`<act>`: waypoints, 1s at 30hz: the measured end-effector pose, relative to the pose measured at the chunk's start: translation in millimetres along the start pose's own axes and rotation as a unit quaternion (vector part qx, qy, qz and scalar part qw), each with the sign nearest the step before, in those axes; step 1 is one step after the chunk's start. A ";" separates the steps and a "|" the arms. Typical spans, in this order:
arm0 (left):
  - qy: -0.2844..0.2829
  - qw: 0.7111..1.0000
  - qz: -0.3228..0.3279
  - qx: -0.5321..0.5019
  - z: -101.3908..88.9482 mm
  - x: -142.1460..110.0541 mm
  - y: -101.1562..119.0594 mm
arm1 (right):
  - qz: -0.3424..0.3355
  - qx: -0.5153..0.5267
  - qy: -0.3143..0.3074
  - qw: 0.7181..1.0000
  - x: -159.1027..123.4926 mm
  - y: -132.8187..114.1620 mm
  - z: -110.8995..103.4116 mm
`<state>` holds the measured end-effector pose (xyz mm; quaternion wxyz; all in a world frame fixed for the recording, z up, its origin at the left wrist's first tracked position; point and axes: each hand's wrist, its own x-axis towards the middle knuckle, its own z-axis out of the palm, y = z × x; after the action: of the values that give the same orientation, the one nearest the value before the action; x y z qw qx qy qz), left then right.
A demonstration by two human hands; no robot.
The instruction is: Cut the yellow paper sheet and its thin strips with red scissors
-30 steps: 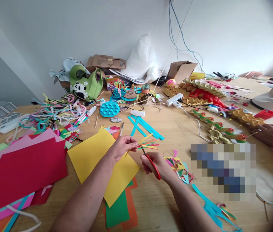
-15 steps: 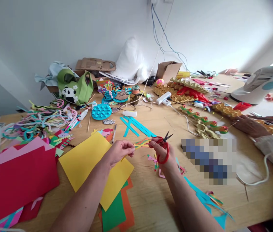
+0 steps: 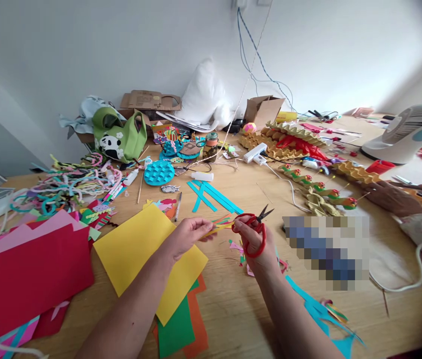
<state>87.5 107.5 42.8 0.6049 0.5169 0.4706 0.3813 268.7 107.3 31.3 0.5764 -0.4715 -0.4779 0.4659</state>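
A thin yellow paper strip (image 3: 223, 226) stretches between my two hands above the table. My left hand (image 3: 190, 237) pinches one end of it, fingers closed. My right hand (image 3: 258, 244) is wrapped round red-handled scissors (image 3: 255, 248), their dark blades pointing away to the upper right, and its fingertips meet the strip's other end. Below my left forearm lies a yellow paper sheet (image 3: 132, 244), over green paper (image 3: 177, 321) and orange paper (image 3: 197, 304). Blue paper strips (image 3: 216, 197) lie crossed just beyond my hands.
Red and pink sheets (image 3: 27, 279) are stacked at left, near a heap of pipe cleaners (image 3: 72, 187). Blue paper offcuts (image 3: 314, 309) lie at right. Another person's hand (image 3: 394, 197) rests by egg-carton pieces (image 3: 356, 172). A white fan (image 3: 405, 132) stands behind.
My left hand has slid slightly right and up along the yellow strip, and its loose tail under that hand no longer shows. The scissors stay in my right hand. The view has shifted slightly.
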 end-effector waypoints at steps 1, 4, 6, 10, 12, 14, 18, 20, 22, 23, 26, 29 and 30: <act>0.062 0.997 0.035 0.029 1.3 -0.9 2.3 | -0.017 -0.011 0.024 0.999 -2.1 0.2 0.6; 0.211 0.965 0.107 0.116 5.7 -5.4 10.8 | -0.117 -0.055 0.101 0.986 -11.1 0.0 3.8; 0.160 0.981 0.055 0.092 9.7 -8.7 14.7 | -0.203 -0.098 0.113 0.968 -18.0 -1.0 6.5; 0.010 0.994 -0.090 -0.058 18.2 -9.3 10.3 | -0.346 -0.205 0.010 0.916 -28.0 -4.8 10.3; -0.015 0.990 -0.098 -0.104 20.1 -6.9 4.4 | -0.407 -0.233 -0.052 0.882 -29.8 -5.7 10.8; -0.015 0.988 -0.095 -0.125 19.5 -4.2 -0.4 | -0.457 -0.243 -0.082 0.852 -30.1 -4.5 10.8; 0.022 0.987 -0.064 -0.144 12.4 -1.2 -1.6 | -0.442 -0.238 -0.083 0.861 -28.3 1.4 11.5; 0.054 0.987 -0.043 -0.142 8.0 -0.7 0.4 | -0.355 -0.201 -0.048 0.912 -26.4 2.3 12.6; 0.084 0.987 -0.033 -0.131 4.8 -0.5 1.7 | -0.228 -0.148 -0.029 0.962 -24.0 1.2 14.0; 0.093 0.987 -0.029 -0.124 4.0 -0.5 1.9 | -0.166 -0.123 -0.037 0.978 -22.8 0.6 14.7; 0.091 0.990 -0.010 -0.104 4.5 -0.3 0.0 | -0.028 -0.059 -0.099 0.993 -20.1 1.7 16.3; 0.079 0.993 -0.003 -0.089 7.6 -0.4 -2.0 | 0.034 -0.011 -0.126 0.991 -19.6 7.0 17.2; 0.075 0.993 -0.003 -0.087 8.4 -0.6 -2.0 | 0.043 -0.003 -0.127 0.991 -19.7 8.7 17.4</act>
<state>95.4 104.3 41.1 0.6123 0.4305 0.4810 0.4565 248.5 90.6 22.2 0.4889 -0.4308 -0.5276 0.5449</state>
